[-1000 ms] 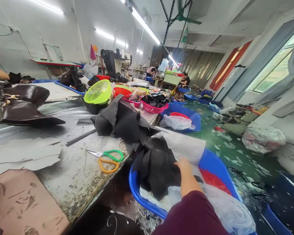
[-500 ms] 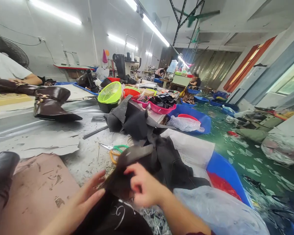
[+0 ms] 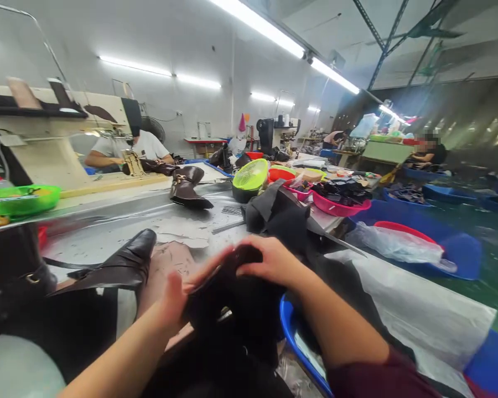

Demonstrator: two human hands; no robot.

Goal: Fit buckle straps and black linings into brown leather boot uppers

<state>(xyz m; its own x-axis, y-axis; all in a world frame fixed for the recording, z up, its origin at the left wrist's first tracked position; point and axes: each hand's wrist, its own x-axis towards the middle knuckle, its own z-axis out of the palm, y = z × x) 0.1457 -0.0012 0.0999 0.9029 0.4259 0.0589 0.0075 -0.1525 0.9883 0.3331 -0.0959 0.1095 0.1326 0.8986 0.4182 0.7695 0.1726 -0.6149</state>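
Observation:
My right hand [image 3: 276,262] curls its fingers and thumb around the upper edge of a dark leather piece [image 3: 228,293], whose full shape is lost in shadow and blur. Along the left side of that piece lie the stretched fingers of my left hand [image 3: 182,296], the thumb raised apart. Left of my hands, a dark brown boot upper [image 3: 124,260] with strap folds rests over a pinkish board [image 3: 170,258]. Black material pieces [image 3: 282,213] are heaped just beyond my right hand.
A brown boot [image 3: 186,188] lies further back, near a co-worker [image 3: 147,146] at a sewing machine [image 3: 45,143]. Lime [image 3: 251,176] and pink baskets [image 3: 340,207] stand behind the heap. Blue tubs [image 3: 460,249] are at right; a green tray [image 3: 22,199] sits at left.
The view has swung left, bringing the sewing machine and green tray in. My hands have come closer together at the dark piece's upper edge. The scissors no longer show.

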